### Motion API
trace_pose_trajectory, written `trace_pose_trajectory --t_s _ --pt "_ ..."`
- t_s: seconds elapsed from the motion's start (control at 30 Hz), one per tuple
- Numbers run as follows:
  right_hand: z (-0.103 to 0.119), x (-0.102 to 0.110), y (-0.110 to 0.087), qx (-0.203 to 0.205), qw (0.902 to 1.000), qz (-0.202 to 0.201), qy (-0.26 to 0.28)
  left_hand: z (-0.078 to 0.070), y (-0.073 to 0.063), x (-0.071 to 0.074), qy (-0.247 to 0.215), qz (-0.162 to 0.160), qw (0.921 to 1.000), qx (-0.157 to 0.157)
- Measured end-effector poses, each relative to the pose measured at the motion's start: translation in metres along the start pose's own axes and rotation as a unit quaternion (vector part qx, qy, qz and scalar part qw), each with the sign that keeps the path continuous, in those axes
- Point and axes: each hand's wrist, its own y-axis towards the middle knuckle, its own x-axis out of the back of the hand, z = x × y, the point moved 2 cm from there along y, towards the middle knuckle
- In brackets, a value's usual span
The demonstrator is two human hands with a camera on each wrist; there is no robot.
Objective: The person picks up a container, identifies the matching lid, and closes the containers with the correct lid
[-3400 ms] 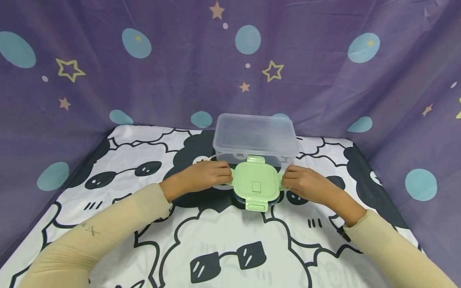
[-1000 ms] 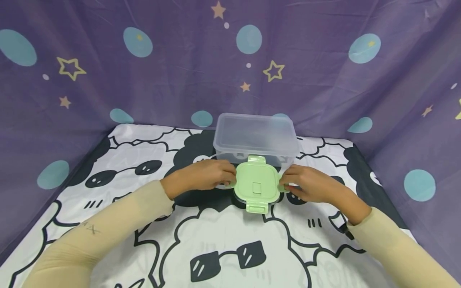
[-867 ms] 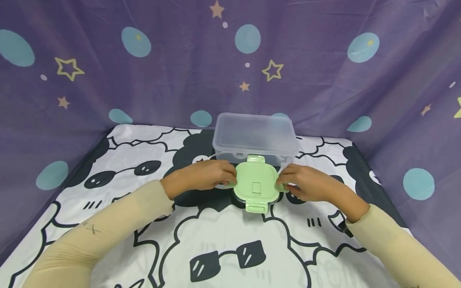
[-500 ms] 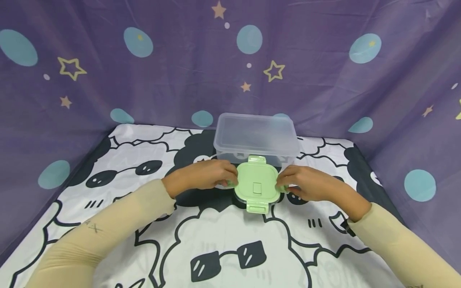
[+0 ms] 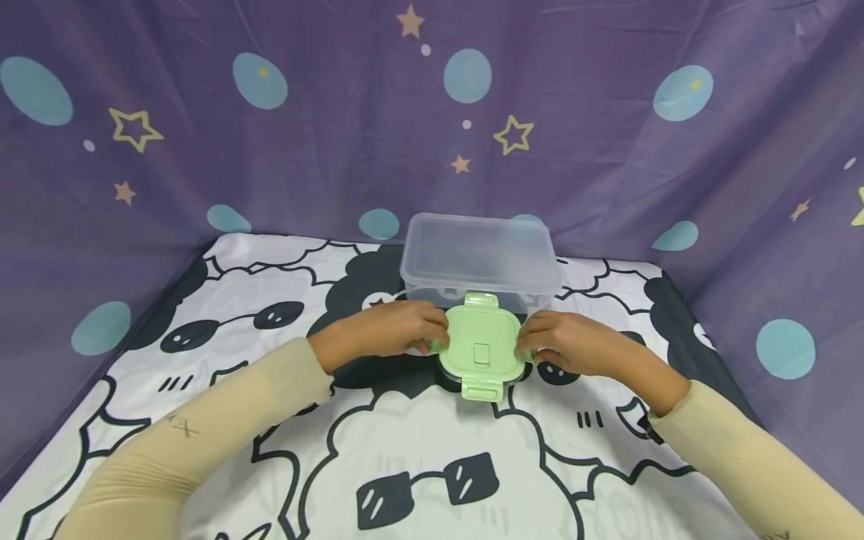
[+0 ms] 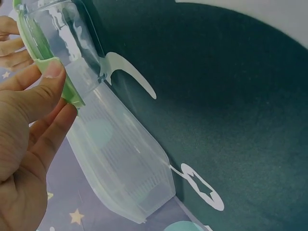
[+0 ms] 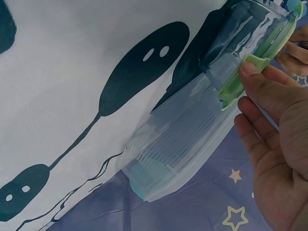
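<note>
Both hands have drawn slightly inward since the earliest head view, their fingertips now nearer the pale green, rounded-square plastic lid (image 5: 482, 326). That lid sits on a clear, see-through food container (image 7: 233, 41), which rests on the counter (image 5: 405, 442) — covered in black-and-white cartoon-print cloth — between the two hands. The left hand (image 5: 398, 328) pinches the green left side latch (image 6: 73, 91), thumb on its outer face and fingers behind; the right hand (image 5: 574, 343) pinches the matching right side latch (image 7: 232, 87) the same way. Two more green flaps, the near latch (image 5: 482, 391) and the far latch (image 5: 481, 300), stick out from the lid's other edges. Just behind the container stands a large, rectangular, translucent plastic box (image 5: 479, 251), before a purple curtain (image 5: 337, 157) printed with stars and blue spots. Cream sleeves (image 5: 223, 420) cover both forearms.
</note>
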Motion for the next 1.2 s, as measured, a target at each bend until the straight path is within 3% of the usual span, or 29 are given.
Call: trace_pose_trajectory --t_s 0.27,0.6,0.9,1.2 --pt "0.0015 -0.0031 0.0014 0.017 0.9993 -0.009 -0.033 -0.0005 0.0009 -0.0035 0.033 -0.007 0.9994 -0.005" --pt "0.0029 -0.0032 0.0039 0.046 0.9940 0.009 -0.099 -0.0013 0.0008 -0.0042 0.028 -0.009 0.9995 -0.005" --pt "0.0051 -0.0038 0.0034 0.083 0.9846 0.002 -0.154 0.0004 0.0016 -0.0052 0.033 0.002 0.9994 -0.008" --pt "0.0049 -0.0061 0.0042 0.098 0.9806 -0.007 -0.170 0.0007 0.0019 -0.0063 0.043 -0.005 0.9989 -0.016"
